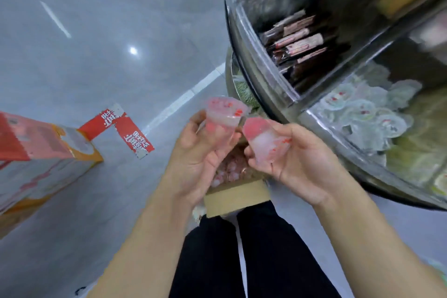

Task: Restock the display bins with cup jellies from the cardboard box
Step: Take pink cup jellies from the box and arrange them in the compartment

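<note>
My left hand [196, 152] holds a clear cup jelly with pink pieces [223, 117], upright at mid-frame. My right hand [297, 159] grips a second pink and white cup jelly [264, 140], tilted on its side, close beside the first. Below both hands the open cardboard box [238, 197] stands on the floor, with several pink cup jellies [229, 169] showing inside. To the right, the round clear display bin [321, 113] has a compartment with several clear cup jellies [367, 109].
Another compartment holds dark snack packets [300, 43]; a compartment of pale green goods [416, 152] lies nearer. An orange and pink carton [41, 159] with red printed flaps [121, 126] sits on the grey floor at left. My black trousers [254, 261] fill the bottom.
</note>
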